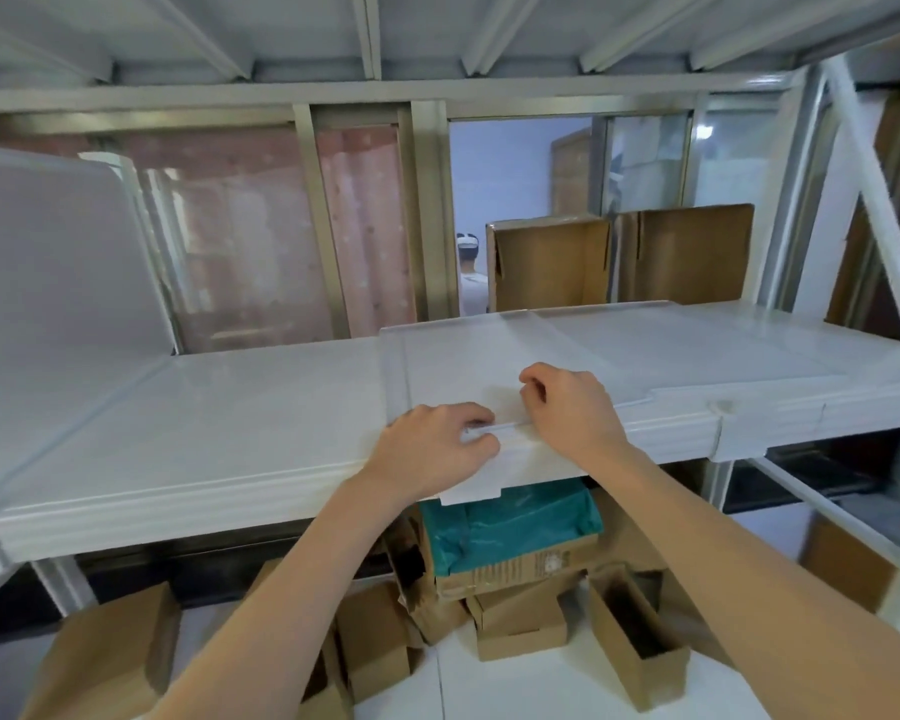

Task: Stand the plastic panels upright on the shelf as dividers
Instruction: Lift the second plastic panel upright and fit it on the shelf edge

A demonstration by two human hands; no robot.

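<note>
Storeroom or warehouse interior. White metal shelf [188, 423] on steel rack frame [874, 200], ribbed underside of upper shelf [437, 33] overhead. Brown cardboard boxes [531, 605] piled on floor below, flattened cartons [619, 257] standing at back by window [520, 168].

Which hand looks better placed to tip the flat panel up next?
Probably the left hand: its fingers already pinch the flat panel's near edge, while the right hand rests curled on top.
</note>
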